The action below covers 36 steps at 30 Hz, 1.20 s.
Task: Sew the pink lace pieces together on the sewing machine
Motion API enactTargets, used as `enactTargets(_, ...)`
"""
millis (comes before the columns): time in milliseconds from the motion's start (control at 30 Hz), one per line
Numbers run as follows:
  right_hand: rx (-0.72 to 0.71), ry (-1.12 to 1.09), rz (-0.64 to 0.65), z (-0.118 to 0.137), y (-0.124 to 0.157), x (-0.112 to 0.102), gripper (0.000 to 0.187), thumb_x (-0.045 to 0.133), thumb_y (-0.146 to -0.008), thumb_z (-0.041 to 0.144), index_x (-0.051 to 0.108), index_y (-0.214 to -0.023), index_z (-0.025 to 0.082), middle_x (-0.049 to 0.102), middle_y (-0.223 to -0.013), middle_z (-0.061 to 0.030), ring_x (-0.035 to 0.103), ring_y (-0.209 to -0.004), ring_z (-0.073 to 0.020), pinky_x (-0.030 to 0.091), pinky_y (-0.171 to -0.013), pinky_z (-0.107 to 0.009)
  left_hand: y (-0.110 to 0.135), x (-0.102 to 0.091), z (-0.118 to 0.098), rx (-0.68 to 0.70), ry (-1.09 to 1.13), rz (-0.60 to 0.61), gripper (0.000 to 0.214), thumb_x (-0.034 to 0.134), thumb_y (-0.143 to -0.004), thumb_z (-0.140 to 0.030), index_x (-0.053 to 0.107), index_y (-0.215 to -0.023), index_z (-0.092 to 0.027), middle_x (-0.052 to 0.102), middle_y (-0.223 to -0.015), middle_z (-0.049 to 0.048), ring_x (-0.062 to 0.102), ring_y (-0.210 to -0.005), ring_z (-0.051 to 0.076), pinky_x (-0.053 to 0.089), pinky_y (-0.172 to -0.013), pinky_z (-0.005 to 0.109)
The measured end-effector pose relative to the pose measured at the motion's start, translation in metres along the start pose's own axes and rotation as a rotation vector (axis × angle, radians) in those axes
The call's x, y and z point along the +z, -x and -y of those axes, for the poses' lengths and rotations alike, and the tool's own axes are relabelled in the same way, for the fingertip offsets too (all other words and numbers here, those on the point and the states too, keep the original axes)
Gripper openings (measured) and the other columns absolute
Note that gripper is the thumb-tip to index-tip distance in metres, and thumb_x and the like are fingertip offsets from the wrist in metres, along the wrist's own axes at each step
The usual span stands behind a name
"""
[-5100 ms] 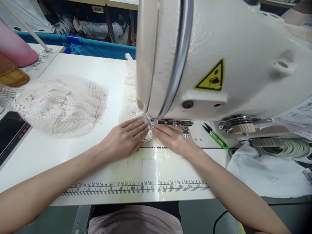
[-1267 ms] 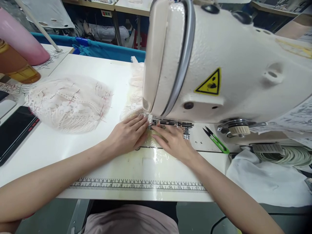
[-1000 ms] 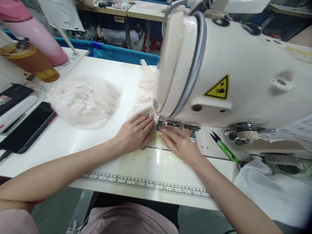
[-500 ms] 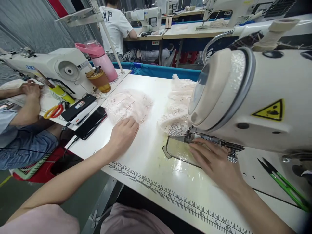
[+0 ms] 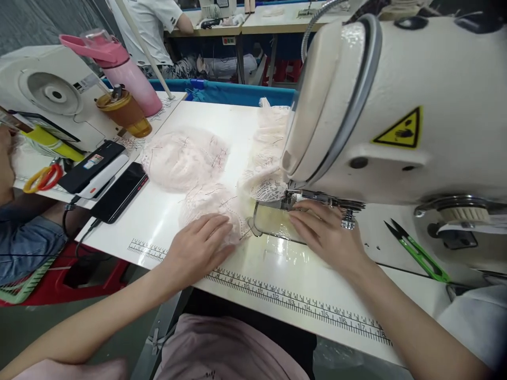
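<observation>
My left hand (image 5: 198,245) lies flat with fingers stretched out on a single pale lace piece (image 5: 209,203), just left of the needle plate. My right hand (image 5: 325,232) rests with fingers extended on the shiny plate (image 5: 273,221) under the presser foot (image 5: 301,198) of the cream sewing machine (image 5: 396,100). A sewn lace piece (image 5: 265,184) trails away behind the foot towards the table's back. Neither hand grips anything.
A heap of lace pieces (image 5: 184,155) lies at the left of the white table (image 5: 206,116). Two phones (image 5: 119,198), an amber cup (image 5: 124,111) and a pink bottle (image 5: 127,74) stand further left. Green snips (image 5: 420,256) lie right. A printed ruler (image 5: 297,305) lines the front edge.
My left hand left the foot, reached to the lace heap and drew one piece back towards the needle. The view swung left. My right hand stayed by the presser foot.
</observation>
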State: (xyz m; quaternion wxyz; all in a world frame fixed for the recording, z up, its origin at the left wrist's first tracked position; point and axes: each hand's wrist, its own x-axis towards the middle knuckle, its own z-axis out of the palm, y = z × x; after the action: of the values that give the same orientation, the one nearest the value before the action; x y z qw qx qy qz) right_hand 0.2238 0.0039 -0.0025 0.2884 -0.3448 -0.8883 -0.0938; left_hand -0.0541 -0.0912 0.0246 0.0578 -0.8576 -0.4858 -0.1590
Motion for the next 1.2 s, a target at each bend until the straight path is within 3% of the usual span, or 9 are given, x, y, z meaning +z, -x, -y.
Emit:
enactTargets(100, -0.020, 0.001, 0.018, 0.000, 0.000, 0.000, 0.012, 0.058, -0.095, 0.023, 0.069, -0.097, 0.020, 0.073, -0.105, 0.0005, 0.067, -0.079, -0.0113, 0.041, -0.063, -0.028, -0.003, -0.006, 0.020, -0.015, 0.053, -0.064, 0.025, 0.055, -0.096, -0.030, 0.059, -0.116, -0.016, 0.068, -0.114, 0.0107, 0.066, -0.104, 0.023, 0.058, -0.081, 0.033)
enactTargets(200, -0.046, 0.021, 0.001, 0.001, -0.001, -0.002, 0.011, 0.058, -0.095, 0.019, 0.069, -0.095, 0.019, 0.074, -0.101, 0.0016, 0.066, -0.079, -0.0099, 0.041, -0.064, -0.027, -0.009, -0.016, 0.047, -0.287, -0.057, -0.127, 0.021, 0.048, -0.099, -0.030, 0.062, -0.109, -0.018, 0.070, -0.106, 0.0079, 0.068, -0.093, 0.020, 0.055, -0.068, 0.030)
enactTargets(333, -0.082, 0.035, -0.019, 0.001, -0.003, -0.005, 0.008, 0.060, -0.093, 0.018, 0.068, -0.094, 0.018, 0.074, -0.098, 0.0015, 0.066, -0.078, -0.0089, 0.041, -0.061, -0.026, -0.016, -0.023, 0.073, -0.622, -0.214, 0.024, 0.023, 0.061, -0.090, -0.043, 0.064, -0.084, -0.020, 0.068, -0.080, 0.0023, 0.062, -0.067, 0.019, 0.035, -0.047, 0.027)
enactTargets(433, -0.114, -0.004, -0.021, 0.002, -0.006, -0.007, 0.008, 0.061, -0.092, 0.017, 0.067, -0.098, 0.016, 0.074, -0.098, -0.0007, 0.067, -0.082, -0.0110, 0.047, -0.070, -0.025, -0.017, -0.022, 0.072, -0.699, -0.067, 0.129, 0.016, 0.061, -0.089, -0.037, 0.062, -0.084, -0.022, 0.066, -0.081, -0.0010, 0.060, -0.071, 0.016, 0.035, -0.052, 0.026)
enactTargets(500, -0.140, -0.038, -0.019, 0.006, -0.007, -0.008, 0.010, 0.062, -0.091, 0.017, 0.066, -0.100, 0.017, 0.074, -0.099, -0.0008, 0.067, -0.086, -0.0127, 0.050, -0.079, -0.028, -0.016, -0.020, 0.065, -0.720, -0.018, 0.108, 0.013, 0.058, -0.091, -0.033, 0.060, -0.086, -0.022, 0.066, -0.086, -0.0020, 0.060, -0.075, 0.015, 0.037, -0.056, 0.026)
enactTargets(767, -0.175, -0.112, 0.013, 0.012, -0.007, -0.005, 0.014, 0.067, -0.088, 0.016, 0.067, -0.102, 0.020, 0.073, -0.098, 0.0020, 0.067, -0.092, -0.0142, 0.048, -0.099, -0.036, -0.013, -0.012, 0.054, -0.669, -0.020, 0.082, 0.016, 0.060, -0.092, -0.037, 0.059, -0.088, -0.021, 0.062, -0.082, -0.0010, 0.056, -0.071, 0.015, 0.035, -0.058, 0.027)
enactTargets(867, -0.176, -0.095, 0.010, 0.008, -0.007, -0.004, 0.012, 0.065, -0.089, 0.017, 0.067, -0.101, 0.019, 0.073, -0.098, 0.0013, 0.067, -0.089, -0.0141, 0.049, -0.097, -0.036, -0.013, -0.009, 0.055, -0.611, -0.076, -0.026, 0.014, 0.063, -0.090, -0.033, 0.057, -0.088, -0.021, 0.062, -0.086, -0.0005, 0.057, -0.079, 0.016, 0.036, -0.061, 0.027)
enactTargets(1000, -0.168, -0.082, 0.004, 0.008, -0.006, -0.005, 0.009, 0.064, -0.090, 0.018, 0.068, -0.098, 0.019, 0.073, -0.097, 0.0011, 0.066, -0.086, -0.0136, 0.049, -0.094, -0.035, -0.011, -0.004, 0.056, -0.535, -0.177, -0.047, 0.016, 0.064, -0.090, -0.033, 0.055, -0.084, -0.020, 0.060, -0.081, 0.0002, 0.056, -0.074, 0.017, 0.035, -0.058, 0.029)
enactTargets(1200, -0.147, -0.055, -0.013, 0.008, -0.005, -0.005, 0.007, 0.063, -0.091, 0.019, 0.068, -0.095, 0.019, 0.074, -0.094, 0.0010, 0.066, -0.083, -0.0131, 0.049, -0.083, -0.032, -0.010, 0.000, 0.054, -0.256, -0.249, -0.225, 0.006, 0.058, -0.093, -0.021, 0.060, -0.097, -0.016, 0.064, -0.080, 0.0029, 0.060, -0.073, 0.018, 0.045, -0.066, 0.032)
